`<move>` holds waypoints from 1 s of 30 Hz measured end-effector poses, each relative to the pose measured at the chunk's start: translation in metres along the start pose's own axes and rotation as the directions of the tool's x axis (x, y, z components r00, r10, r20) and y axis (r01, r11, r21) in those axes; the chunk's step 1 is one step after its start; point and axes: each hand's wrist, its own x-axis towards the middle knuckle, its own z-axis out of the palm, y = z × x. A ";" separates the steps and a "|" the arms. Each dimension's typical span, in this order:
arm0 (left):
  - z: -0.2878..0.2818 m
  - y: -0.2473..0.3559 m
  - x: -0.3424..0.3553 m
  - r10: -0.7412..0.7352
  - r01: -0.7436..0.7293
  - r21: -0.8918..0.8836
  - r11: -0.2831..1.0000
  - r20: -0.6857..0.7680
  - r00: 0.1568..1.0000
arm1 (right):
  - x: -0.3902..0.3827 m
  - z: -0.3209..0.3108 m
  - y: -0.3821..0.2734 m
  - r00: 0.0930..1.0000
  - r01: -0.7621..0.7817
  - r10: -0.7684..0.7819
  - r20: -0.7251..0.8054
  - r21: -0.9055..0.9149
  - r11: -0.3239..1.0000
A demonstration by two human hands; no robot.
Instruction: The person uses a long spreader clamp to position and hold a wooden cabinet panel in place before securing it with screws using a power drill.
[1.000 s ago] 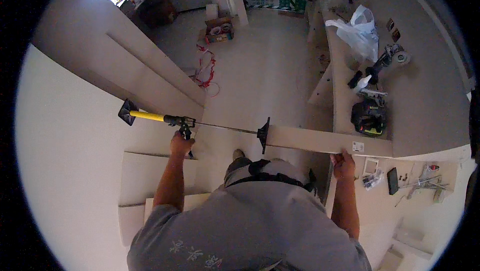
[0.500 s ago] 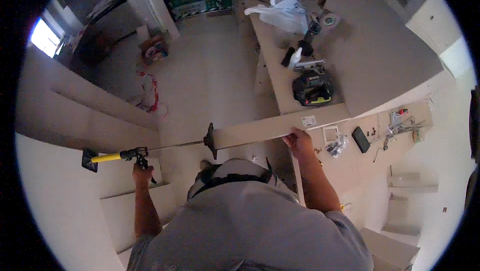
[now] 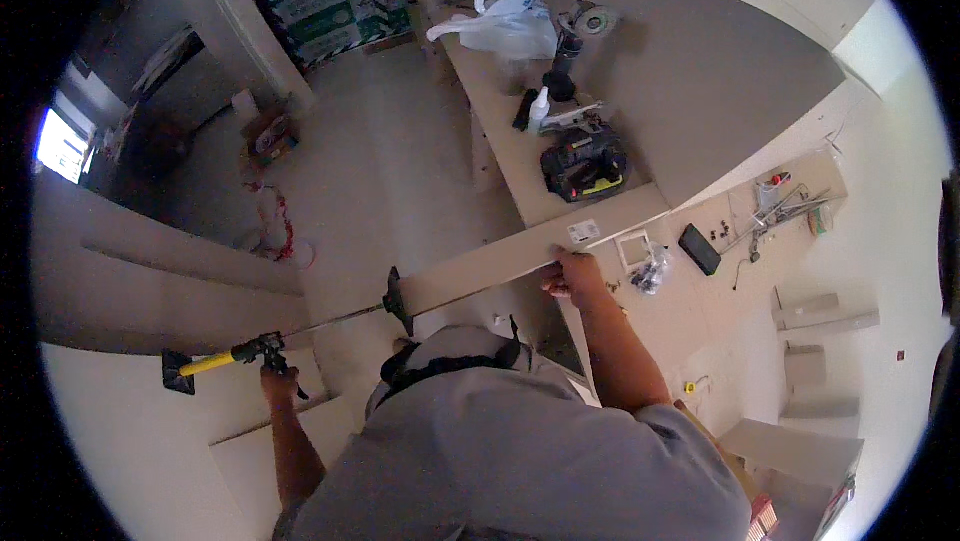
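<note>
My left hand (image 3: 281,382) is closed on the pistol-style handle of a telescopic support rod (image 3: 208,364), yellow and black, whose square foot rests toward the pale panel on the left. Its thin steel shaft runs right to a black end plate (image 3: 394,299), which sits against the end of a long beige board (image 3: 480,268). That board reaches across to the counter on the right and carries a white label. My right hand (image 3: 578,280) grips the board's lower edge near the label with curled fingers.
On the counter (image 3: 690,116) lie a black toolbox (image 3: 585,166), an angle grinder (image 3: 575,41), a bottle (image 3: 539,108) and a plastic bag (image 3: 505,21). A lower panel (image 3: 660,341) holds hardware and a black box (image 3: 700,249). A carton (image 3: 270,137) and red tape stand on the floor.
The view has swung right, so the room appears shifted and tilted. The rod and board stay joined, with both my hands on them in much the same grip.
</note>
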 end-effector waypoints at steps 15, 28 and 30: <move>0.062 -0.093 0.062 0.043 -0.035 -0.088 0.995 0.098 0.994 | -0.010 0.004 -0.015 0.997 -0.072 0.069 -0.028 -0.095 0.993; 0.033 -0.006 0.008 0.084 -0.096 -0.121 0.988 -0.099 0.992 | -0.013 -0.005 -0.012 0.999 -0.020 0.018 -0.031 -0.089 0.996; 0.042 -0.049 0.018 0.091 -0.108 -0.244 0.964 -0.083 0.992 | -0.010 0.000 -0.015 1.000 -0.026 0.028 0.010 -0.125 0.992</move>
